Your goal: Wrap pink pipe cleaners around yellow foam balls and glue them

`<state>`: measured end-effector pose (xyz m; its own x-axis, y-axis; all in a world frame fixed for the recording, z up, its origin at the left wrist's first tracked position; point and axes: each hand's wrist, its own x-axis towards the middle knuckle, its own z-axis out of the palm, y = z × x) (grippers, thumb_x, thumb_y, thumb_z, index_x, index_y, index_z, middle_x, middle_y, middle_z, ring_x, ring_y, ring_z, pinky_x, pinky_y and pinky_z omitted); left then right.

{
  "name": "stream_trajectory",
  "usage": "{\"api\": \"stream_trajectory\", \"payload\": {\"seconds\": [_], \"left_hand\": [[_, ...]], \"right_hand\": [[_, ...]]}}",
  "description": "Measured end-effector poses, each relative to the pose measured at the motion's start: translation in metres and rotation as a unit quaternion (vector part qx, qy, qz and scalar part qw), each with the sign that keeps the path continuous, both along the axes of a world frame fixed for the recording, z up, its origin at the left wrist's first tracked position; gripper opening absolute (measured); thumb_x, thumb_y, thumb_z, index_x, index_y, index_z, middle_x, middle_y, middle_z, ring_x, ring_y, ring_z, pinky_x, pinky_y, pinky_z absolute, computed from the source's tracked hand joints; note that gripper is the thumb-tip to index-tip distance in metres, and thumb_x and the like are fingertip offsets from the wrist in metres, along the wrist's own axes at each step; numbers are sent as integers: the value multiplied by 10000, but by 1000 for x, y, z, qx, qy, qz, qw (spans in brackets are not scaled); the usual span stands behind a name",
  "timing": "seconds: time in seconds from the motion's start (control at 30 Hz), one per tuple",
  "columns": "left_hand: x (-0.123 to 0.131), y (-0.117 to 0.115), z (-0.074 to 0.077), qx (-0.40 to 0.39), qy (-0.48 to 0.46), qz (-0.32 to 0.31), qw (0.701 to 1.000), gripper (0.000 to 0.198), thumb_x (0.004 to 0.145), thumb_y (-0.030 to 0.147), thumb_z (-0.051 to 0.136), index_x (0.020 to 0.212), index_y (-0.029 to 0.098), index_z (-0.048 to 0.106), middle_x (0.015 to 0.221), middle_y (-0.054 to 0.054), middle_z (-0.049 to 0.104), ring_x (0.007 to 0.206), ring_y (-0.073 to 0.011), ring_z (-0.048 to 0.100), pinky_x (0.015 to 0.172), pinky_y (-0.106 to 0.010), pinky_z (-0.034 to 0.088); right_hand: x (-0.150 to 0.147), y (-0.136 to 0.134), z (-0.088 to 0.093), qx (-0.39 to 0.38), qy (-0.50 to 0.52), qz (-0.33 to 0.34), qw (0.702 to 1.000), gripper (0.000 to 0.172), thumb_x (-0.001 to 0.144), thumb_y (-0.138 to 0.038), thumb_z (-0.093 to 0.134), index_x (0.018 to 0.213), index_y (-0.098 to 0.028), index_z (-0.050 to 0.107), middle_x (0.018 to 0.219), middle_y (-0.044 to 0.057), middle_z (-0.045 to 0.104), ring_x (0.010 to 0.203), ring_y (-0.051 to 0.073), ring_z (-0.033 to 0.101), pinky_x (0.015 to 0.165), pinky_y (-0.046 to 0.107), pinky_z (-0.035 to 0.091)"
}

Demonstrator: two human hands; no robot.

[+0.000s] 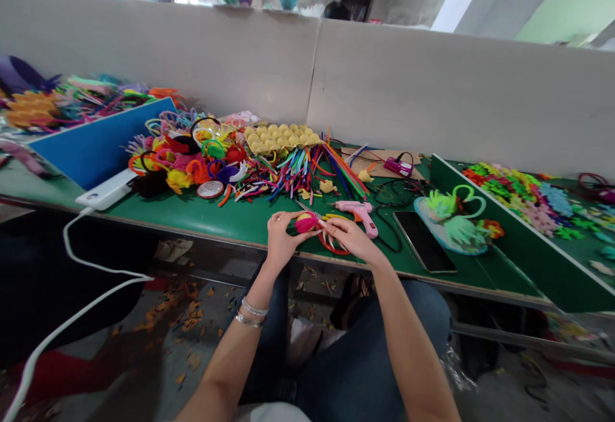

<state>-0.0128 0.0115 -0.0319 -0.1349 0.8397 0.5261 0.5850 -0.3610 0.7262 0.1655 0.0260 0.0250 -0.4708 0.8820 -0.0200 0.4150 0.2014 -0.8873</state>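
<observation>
Near the front edge of the green table, my left hand (282, 237) holds a small pink and yellow piece (306, 222) between thumb and fingers. My right hand (350, 237) is closed at the piece's right side, with its fingertips pinched against it; whether they grip the piece itself or a small part of it is too small to tell. Scissors with red handles (332, 247) lie beneath my hands, blades pointing up and left. A pink glue gun (359, 213) rests just beyond my right hand. Colourful fuzzy stems (295, 169) are heaped behind my hands.
To the right are a black phone (423, 241) and a tray (468, 248) of green fuzzy pieces. A yellow egg carton (281, 139) sits behind the stems. Blue (103, 146) and green dividers (519, 236) flank the area. A white power strip (106, 191) stands left; dark cables lie behind the phone.
</observation>
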Motion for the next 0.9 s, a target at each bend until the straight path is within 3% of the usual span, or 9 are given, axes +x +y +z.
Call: {"api": "stream_trajectory", "payload": {"seconds": [0.23,0.53,0.9], "left_hand": [[1,0,-2,13,-7,5,1000,416,632,385,748,1015,256,652,933,-44,679,942,-228,532,888,-383,367],[3,1,-5,13,21,43,999,434,642,404,736,1036,245,651,944,-63,642,961,-229,546,902,-378,368],[2,1,-10,14,92,-5,996,381,681,403,705,971,179,601,925,-67,655,938,-222,557,860,-370,390]], "right_hand": [[-2,-4,6,-39,32,26,998,431,785,-588,472,627,-187,494,525,-37,472,472,86,443,479,236,341],[-4,-4,-2,-62,37,53,996,435,843,-552,412,650,-172,501,469,-46,480,331,43,351,347,198,235],[-3,-4,-7,-101,24,43,994,448,829,-562,419,627,-168,493,406,-64,425,316,37,344,330,169,266]]}}
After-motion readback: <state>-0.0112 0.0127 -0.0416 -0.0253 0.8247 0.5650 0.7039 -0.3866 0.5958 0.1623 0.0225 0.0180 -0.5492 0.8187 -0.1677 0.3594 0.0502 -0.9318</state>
